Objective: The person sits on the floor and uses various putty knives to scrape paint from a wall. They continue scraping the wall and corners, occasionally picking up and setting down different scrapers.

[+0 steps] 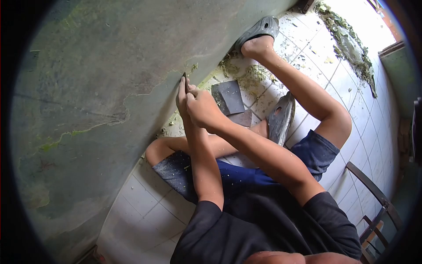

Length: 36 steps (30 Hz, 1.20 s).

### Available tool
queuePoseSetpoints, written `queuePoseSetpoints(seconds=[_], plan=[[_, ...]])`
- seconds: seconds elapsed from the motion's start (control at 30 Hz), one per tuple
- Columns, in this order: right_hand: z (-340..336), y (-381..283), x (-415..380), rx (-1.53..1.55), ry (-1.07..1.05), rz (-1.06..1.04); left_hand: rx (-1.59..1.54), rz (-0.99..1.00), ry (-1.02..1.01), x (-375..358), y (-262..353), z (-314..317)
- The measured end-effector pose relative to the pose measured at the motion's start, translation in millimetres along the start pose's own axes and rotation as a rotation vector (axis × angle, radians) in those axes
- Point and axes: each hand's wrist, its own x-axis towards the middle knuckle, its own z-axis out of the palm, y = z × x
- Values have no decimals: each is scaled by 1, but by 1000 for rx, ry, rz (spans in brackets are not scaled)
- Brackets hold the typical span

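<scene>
A thin dark scraper [185, 78] has its tip against the lower part of the green-grey wall [88, 79], at the edge of a patch of peeling paint. My right hand [203, 108] is closed around its lower end. Beside it, my left hand [181, 97] has its fingers long and pressed together along the scraper; part of this hand is hidden behind the right one. On the floor just right of my hands lies a dark sheet [228, 97], which looks like sandpaper, with a smaller brownish piece [241, 118] next to it.
Paint flakes [257, 77] litter the white tiled floor [151, 193] along the wall. My legs are spread, with grey clogs [281, 116] on my feet. A heap of scrapings with clear plastic [349, 46] lies at the upper right. A dark chair [369, 182] stands at the right.
</scene>
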Motion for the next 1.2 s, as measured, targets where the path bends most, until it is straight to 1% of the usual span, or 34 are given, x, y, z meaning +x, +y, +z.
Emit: queuePoseSetpoints(seconds=[0.03,0.1,0.13,0.17,0.23,0.27,0.3,0.33,0.37,0.4,0.43,0.47,0.5,0.53,0.57,0.63,0.67,0.7,0.77,0.83,0.9,0.93,0.97,1.03,1.07,1.1,1.13,1.17,1.2], plan=[[-2,0,3,1,-10,11,50,26,14,-8,0,-2],[-12,-16,22,146,-290,501,154,98,28,-15,19,0],[-12,-23,16,62,-121,360,-465,-422,203,-3,36,2],[-16,-19,13,156,-243,409,-466,-428,200,-7,39,4],[-14,-10,3,149,-126,235,-279,-232,182,-16,46,5],[-21,-11,10,174,-223,351,-307,-167,168,-29,72,20],[-29,-21,16,204,-316,467,-274,-339,144,-27,83,24],[-33,-35,13,228,-277,530,-252,-285,167,-23,69,17],[-22,-20,15,139,-213,398,-235,-224,186,-15,54,12],[-19,-15,12,113,-189,323,-237,-218,180,-13,68,19],[-15,-11,9,85,-172,246,-135,-241,193,-11,83,23],[-16,-5,19,89,-222,213,-32,-276,213,-15,90,25],[-20,-10,22,102,-273,195,-25,-291,221,-26,85,19],[-14,-21,25,178,-211,472,-128,-322,202,-26,85,15],[-17,-29,23,178,-204,461,-237,-347,175,-22,82,14],[-20,-40,9,78,-81,245,-459,-405,129,-15,76,10],[-19,-35,6,35,-122,209,-572,-432,108,-12,77,11],[-18,-27,8,30,-128,219,-576,-441,117,-20,74,10],[-14,-20,22,105,-188,461,-547,-429,126,-30,77,8],[-11,-18,13,81,-183,435,-533,-403,114,-28,84,17],[-20,-28,10,6,-58,129,-526,-377,110,-22,82,23],[-28,-30,17,12,-148,301,-554,-421,78,-16,74,24],[-23,-22,27,102,-199,483,-529,-307,68,-4,37,22],[-26,-25,26,-68,-196,379,-532,-313,32,-1,50,18],[-19,-18,17,19,-48,255,-543,-334,8,-5,62,17],[-8,-3,8,-32,90,-26,-555,-360,-9,-12,72,18],[-16,-10,13,40,-25,170,-465,-394,78,-27,101,32],[-26,-23,21,118,-143,365,-462,-402,87,-32,98,30],[-32,-28,25,159,-288,470,-418,-367,75,-36,96,26]])
